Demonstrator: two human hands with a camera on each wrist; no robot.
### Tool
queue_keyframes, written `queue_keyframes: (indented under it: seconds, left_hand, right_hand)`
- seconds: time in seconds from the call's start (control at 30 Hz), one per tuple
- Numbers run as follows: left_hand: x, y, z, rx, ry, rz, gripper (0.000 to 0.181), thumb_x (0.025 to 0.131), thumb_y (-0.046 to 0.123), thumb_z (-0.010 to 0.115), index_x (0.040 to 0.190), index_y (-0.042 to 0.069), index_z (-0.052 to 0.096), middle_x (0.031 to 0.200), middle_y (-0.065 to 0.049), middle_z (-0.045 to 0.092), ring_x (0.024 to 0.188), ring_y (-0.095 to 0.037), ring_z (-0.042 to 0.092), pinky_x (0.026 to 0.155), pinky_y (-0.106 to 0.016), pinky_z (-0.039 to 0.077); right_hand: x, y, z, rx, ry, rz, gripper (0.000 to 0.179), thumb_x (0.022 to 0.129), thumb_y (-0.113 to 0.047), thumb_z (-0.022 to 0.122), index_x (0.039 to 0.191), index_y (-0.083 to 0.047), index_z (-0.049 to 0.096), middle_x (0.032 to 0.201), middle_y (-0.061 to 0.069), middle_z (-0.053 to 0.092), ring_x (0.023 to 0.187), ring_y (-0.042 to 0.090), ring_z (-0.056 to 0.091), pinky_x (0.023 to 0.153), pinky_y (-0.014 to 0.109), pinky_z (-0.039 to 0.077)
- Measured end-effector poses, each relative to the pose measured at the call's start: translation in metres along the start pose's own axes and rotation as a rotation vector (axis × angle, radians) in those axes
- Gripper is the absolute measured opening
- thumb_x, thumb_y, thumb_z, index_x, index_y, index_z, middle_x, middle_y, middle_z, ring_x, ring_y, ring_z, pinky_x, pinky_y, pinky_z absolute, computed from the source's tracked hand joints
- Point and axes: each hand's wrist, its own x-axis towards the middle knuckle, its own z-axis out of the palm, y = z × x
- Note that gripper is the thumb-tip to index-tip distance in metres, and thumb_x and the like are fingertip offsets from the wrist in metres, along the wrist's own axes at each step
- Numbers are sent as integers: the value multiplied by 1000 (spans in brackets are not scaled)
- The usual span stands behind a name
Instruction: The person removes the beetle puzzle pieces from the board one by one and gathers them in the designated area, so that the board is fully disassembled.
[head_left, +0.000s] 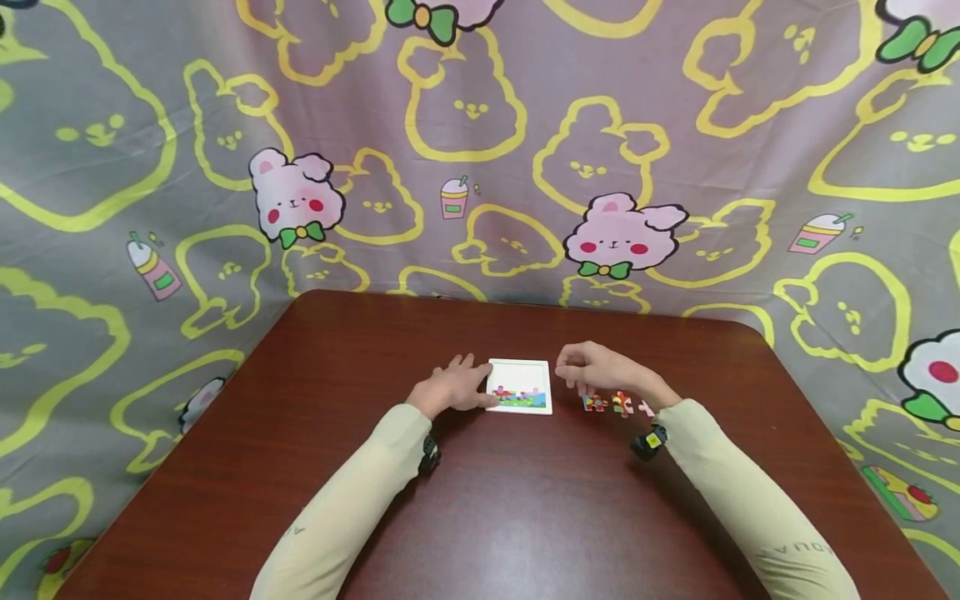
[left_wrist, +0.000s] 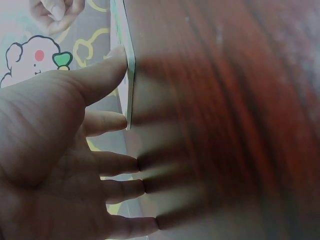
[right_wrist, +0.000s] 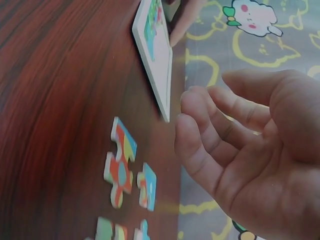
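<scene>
A white-framed jigsaw puzzle tray (head_left: 517, 374) lies on the table, its bottom strip filled with colourful pieces and its upper part bare white. My left hand (head_left: 454, 387) rests at the tray's left edge, thumb and index finger touching the frame, the other fingers spread down to the tabletop. Just right of the tray hovers my right hand (head_left: 597, 367). Its fingers are loosely bent, and the right wrist view shows nothing between them. Below that hand lie loose puzzle pieces, among them a red and blue piece (right_wrist: 120, 172) and a smaller piece (right_wrist: 147, 187).
The brown wooden table (head_left: 517, 508) extends around the tray, its far edge near a grey curtain (head_left: 502, 183) printed with yellow outlines and rabbits. Each wrist bears a small black camera, such as the right one (head_left: 648, 443). More pieces (right_wrist: 119, 232) show at the right wrist view's bottom.
</scene>
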Motion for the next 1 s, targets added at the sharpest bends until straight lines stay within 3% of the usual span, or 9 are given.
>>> queue_keyframes:
  seconds: [0.3, 0.5, 0.7, 1.0]
  left_hand:
    - [-1, 0, 0, -8, -2, -1, 74, 97, 52, 54, 158, 24, 22, 165, -15, 12, 153, -37, 8, 120, -61, 15]
    - [-1, 0, 1, -2, -2, -8, 74, 96, 52, 54, 158, 24, 24, 165, -15, 13, 153, -36, 9, 120, -60, 16]
    - [-1, 0, 3, 14, -3, -21, 74, 96, 53, 54, 157, 24, 25, 165, -15, 15, 153, -36, 10, 120, -60, 17]
    - [0, -2, 2, 20, -9, -28, 75, 96, 55, 54, 157, 26, 24, 165, -15, 14, 153, -36, 10, 119, -60, 18]
  right_hand:
    - [10, -6, 11, 96, -25, -63, 26, 100, -22, 58, 106, 2, 64, 85, 25, 63, 61, 34, 62, 58, 45, 57]
    - [21, -10, 24, 112, -42, -48, 26, 101, -24, 56, 108, 0, 66, 83, 21, 66, 56, 25, 62, 56, 44, 57]
    - [34, -12, 41, 129, -61, -35, 23, 101, -21, 56, 107, -1, 67, 79, 14, 66, 53, 16, 60, 51, 34, 54]
    - [43, -23, 56, 113, -47, -27, 18, 98, -17, 59, 102, -3, 70, 72, 7, 64, 52, 13, 55, 46, 27, 48]
